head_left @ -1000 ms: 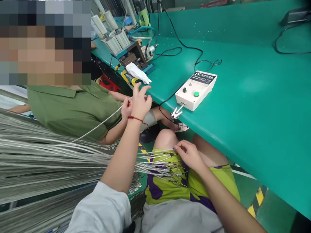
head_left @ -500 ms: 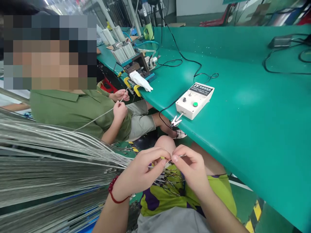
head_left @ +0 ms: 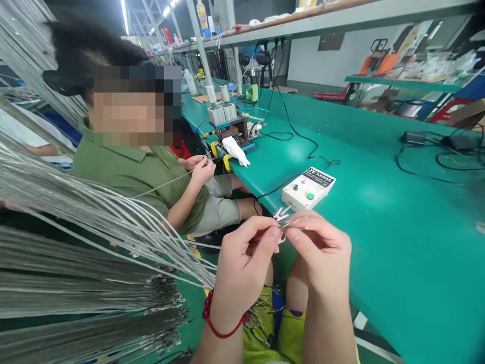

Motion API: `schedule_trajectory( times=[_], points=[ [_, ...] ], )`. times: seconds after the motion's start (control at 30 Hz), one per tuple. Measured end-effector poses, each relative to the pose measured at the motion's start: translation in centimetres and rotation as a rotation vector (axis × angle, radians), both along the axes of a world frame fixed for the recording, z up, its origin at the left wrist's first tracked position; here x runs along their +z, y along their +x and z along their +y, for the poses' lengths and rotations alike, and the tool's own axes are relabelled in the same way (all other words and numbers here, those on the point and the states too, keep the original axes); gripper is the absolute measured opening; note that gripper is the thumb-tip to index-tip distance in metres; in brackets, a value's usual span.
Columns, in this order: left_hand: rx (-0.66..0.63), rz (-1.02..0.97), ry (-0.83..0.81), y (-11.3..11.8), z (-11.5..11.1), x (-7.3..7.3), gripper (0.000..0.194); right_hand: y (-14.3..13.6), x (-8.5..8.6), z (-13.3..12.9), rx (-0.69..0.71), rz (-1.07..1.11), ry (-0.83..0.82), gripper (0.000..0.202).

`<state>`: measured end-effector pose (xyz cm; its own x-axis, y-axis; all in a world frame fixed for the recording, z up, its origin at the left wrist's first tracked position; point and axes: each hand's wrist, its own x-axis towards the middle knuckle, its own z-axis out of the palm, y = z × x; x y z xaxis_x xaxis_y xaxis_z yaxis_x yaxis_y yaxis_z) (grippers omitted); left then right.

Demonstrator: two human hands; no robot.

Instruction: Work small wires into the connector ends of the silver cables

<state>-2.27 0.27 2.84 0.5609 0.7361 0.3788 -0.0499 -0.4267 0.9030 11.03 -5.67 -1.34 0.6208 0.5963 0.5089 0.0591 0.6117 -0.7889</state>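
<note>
My left hand, with a red beaded bracelet at the wrist, pinches a thin cable close to its end. Opposite it, my right hand is closed, thumb against fingers, on the thin wire ends of that cable. A bundle of grey cables runs in from the left behind my left wrist, and its stripped ends hang over my lap. Just beyond my fingertips is a small white clip on the front of a white control box with a green button.
A green workbench stretches along the right. At left a co-worker in a green shirt handles a cable. Farther back stands a clamped press with a white glove on it. More cable bundles hang at lower left.
Both my hands have risen from over my lap toward the control box and its clip, still pinching the cable and its wires. The view has tilted up. The co-worker's hands have come closer together.
</note>
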Motion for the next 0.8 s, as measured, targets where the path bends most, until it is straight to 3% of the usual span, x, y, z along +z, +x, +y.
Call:
schedule_trajectory(
  times=[0.13, 0.27, 0.43, 0.5, 0.67, 0.8],
  points=[
    [0.009, -0.044, -0.064, 0.0, -0.8, -1.1, 0.017, -0.8, -1.0, -0.5, -0.007, 0.022, -0.002, 0.022],
    [-0.05, -0.038, -0.117, 0.0, -1.5, -2.3, 0.013, -1.3, -1.2, -1.1, 0.083, 0.248, -0.025, 0.005],
    [-0.255, -0.032, -0.255, 0.2, -1.8, -3.0, 0.013, -0.6, -1.3, -1.6, 0.341, 0.449, -0.024, 0.016],
    [-0.314, 0.004, -0.277, 0.3, -1.7, -3.0, 0.013, -0.1, -1.7, -1.8, 0.372, 0.45, -0.031, 0.016],
    [-0.282, 0.138, -0.239, 0.9, -1.2, -2.6, 0.015, 0.9, -2.8, -2.6, 0.177, 0.361, -0.124, 0.019],
    [-0.206, 0.142, -0.303, 1.5, -1.3, -2.2, 0.012, 1.3, -3.1, -3.7, -0.009, 0.189, -0.171, 0.014]
  ],
)
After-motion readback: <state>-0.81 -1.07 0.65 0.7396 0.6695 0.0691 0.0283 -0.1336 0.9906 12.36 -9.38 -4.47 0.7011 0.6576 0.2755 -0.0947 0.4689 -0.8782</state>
